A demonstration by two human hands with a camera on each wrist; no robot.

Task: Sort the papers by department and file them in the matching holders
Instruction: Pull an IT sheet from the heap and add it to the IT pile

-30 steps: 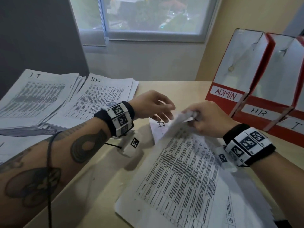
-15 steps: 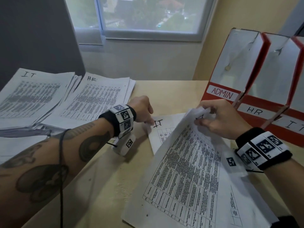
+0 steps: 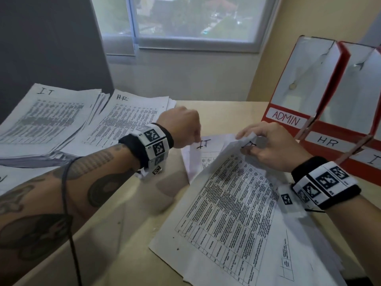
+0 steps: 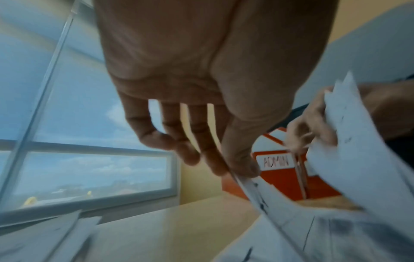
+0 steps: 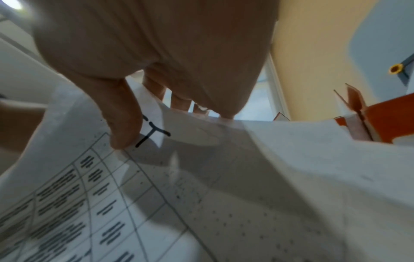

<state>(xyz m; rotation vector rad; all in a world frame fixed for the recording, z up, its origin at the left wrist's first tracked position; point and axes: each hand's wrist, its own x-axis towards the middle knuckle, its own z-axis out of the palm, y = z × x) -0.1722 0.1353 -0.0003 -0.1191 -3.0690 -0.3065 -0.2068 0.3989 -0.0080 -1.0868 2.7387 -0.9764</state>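
A loose pile of printed table sheets lies on the desk in front of me. My right hand [image 3: 247, 145] pinches the far corner of the top sheet [image 3: 233, 213] and holds it curled up; in the right wrist view my right hand [image 5: 134, 134] has its thumb beside a handwritten mark. Under it lies a sheet marked IT [image 3: 203, 149]. My left hand [image 3: 195, 139] pinches that sheet's far left corner, and the left wrist view shows my left hand [image 4: 235, 170] with thumb and forefinger on the paper edge. Red holders labelled ADMIN [image 3: 286, 120], HR [image 3: 327, 141] and a partly cut-off I [image 3: 371, 159] stand at the right.
Two sorted stacks lie at the far left of the desk: one marked IT [image 3: 47, 120] and one marked HR [image 3: 127, 122]. Another sheet [image 3: 12, 178] shows at the left edge. A window and wall stand behind the desk [image 3: 216, 112].
My left hand dropped from beside the right hand onto the IT sheet's corner and now pinches it. My right hand drew the top sheet's corner up and to the right.
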